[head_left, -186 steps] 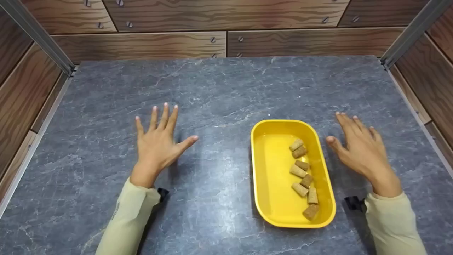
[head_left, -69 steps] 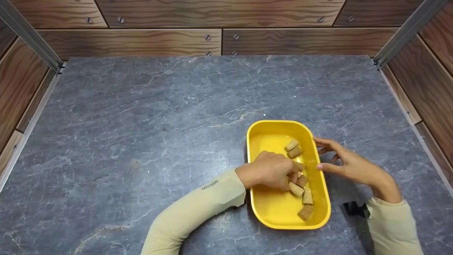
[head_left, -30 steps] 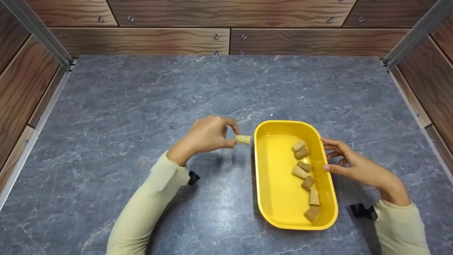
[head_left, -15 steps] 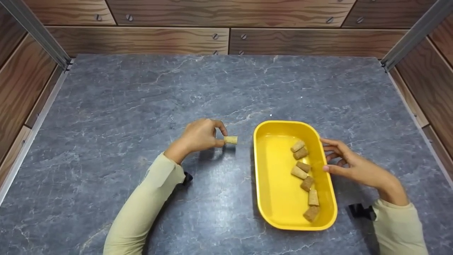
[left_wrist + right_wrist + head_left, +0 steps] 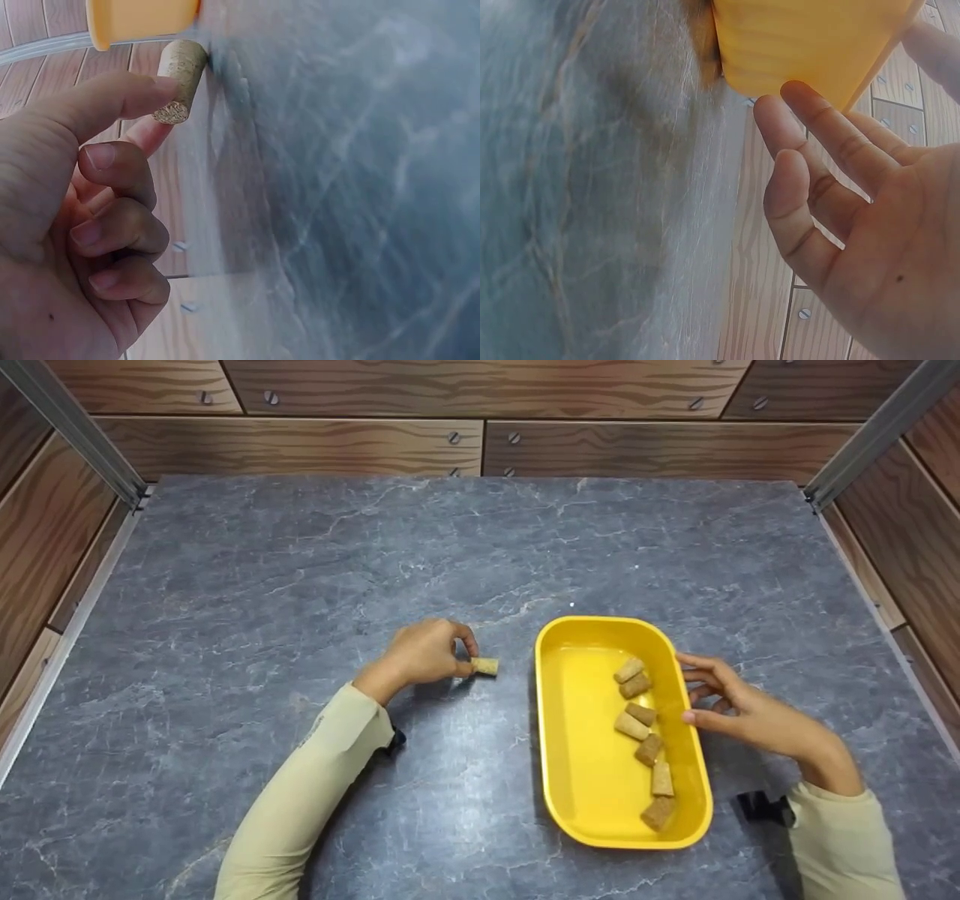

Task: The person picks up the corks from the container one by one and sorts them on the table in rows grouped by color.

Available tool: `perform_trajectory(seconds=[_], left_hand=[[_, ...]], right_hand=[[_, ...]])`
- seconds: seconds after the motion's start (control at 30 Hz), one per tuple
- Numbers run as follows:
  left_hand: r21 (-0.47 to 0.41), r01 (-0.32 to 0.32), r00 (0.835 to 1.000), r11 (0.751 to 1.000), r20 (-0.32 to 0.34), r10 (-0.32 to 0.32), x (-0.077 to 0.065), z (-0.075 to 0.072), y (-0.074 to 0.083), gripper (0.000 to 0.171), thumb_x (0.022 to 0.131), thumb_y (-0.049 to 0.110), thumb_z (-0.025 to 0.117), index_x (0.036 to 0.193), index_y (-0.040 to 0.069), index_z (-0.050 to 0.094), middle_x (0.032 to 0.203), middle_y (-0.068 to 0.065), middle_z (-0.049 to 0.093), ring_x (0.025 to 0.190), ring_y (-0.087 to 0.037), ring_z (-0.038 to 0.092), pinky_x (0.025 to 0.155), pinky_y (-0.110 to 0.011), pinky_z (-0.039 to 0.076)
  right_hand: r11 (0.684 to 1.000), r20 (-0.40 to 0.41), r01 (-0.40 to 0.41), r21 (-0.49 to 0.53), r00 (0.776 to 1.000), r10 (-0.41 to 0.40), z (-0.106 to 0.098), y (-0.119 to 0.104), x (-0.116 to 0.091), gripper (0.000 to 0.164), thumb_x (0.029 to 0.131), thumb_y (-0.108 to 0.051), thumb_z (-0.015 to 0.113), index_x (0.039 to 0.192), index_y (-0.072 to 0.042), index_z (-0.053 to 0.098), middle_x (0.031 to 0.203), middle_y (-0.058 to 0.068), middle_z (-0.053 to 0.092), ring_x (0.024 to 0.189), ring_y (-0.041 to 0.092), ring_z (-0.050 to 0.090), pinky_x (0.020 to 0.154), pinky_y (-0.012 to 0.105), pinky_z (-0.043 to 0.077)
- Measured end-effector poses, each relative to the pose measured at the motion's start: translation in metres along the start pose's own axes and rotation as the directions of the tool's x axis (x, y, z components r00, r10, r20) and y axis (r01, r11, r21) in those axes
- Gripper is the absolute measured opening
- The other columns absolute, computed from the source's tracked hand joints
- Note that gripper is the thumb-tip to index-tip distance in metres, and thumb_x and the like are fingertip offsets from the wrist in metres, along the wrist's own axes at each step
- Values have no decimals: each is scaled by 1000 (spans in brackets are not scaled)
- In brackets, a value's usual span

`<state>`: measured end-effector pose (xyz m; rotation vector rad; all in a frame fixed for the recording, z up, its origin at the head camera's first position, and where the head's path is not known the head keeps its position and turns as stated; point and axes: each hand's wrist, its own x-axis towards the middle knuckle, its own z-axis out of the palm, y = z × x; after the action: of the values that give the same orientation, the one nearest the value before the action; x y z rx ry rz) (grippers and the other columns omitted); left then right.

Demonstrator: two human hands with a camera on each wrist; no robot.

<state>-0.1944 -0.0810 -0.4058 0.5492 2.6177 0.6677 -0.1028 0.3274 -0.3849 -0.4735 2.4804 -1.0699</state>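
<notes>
My left hand [image 5: 426, 652] pinches a light tan cork [image 5: 485, 666] between thumb and index finger, left of the yellow tub. In the left wrist view the cork [image 5: 182, 79] sticks out past the fingertips, and the other fingers are curled in. It lies at or just above the tabletop; I cannot tell whether it touches. My right hand [image 5: 757, 718] is at the right side of the yellow tub [image 5: 581, 795], relaxed fingers against the outer wall and thumb at the rim. Inside the tub, several light and dark corks [image 5: 632, 725] lie along its right side.
The grey marbled table [image 5: 360, 555] spreads around the tub. Wood-patterned panels [image 5: 300, 446] close off the back and both sides, with metal posts [image 5: 82, 435] at the far corners. A tiny white speck [image 5: 571, 604] lies behind the tub.
My left hand reached into the tub, came out leftward with a light cork and has lowered it toward the table. My right hand moved in to the tub's side and stays there.
</notes>
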Motion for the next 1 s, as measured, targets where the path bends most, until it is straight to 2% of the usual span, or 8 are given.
perform_trajectory(seconds=[0.5, 0.73, 1.0], left_hand=[[17, 32, 999, 999, 33, -33, 0, 4, -2, 17, 81, 31, 74, 98, 27, 71, 87, 1, 65, 68, -16, 47, 61, -32, 37], [45, -2, 999, 999, 43, 0, 1, 4, 0, 24, 82, 31, 73, 106, 27, 71, 88, 0, 65, 67, -14, 44, 60, -32, 36], [36, -32, 998, 999, 47, 30, 3, 4, -2, 23, 83, 30, 73, 106, 29, 72, 92, 0, 65, 66, -15, 42, 59, -31, 34]], right_hand=[[1000, 13, 0, 2, 1000, 0, 1, 2, -1, 67, 96, -19, 59, 151, -14, 20, 136, 22, 49, 108, -12, 47, 83, 23, 45], [1000, 28, 15, 17, 999, -16, 0, 1, -1, 66, 97, -17, 58, 151, -13, 20, 137, 21, 46, 108, -9, 48, 83, 23, 45], [1000, 29, 13, 16, 999, -14, 0, 1, 0, 66, 97, -18, 58, 151, -14, 20, 137, 21, 48, 110, -13, 46, 84, 23, 45]])
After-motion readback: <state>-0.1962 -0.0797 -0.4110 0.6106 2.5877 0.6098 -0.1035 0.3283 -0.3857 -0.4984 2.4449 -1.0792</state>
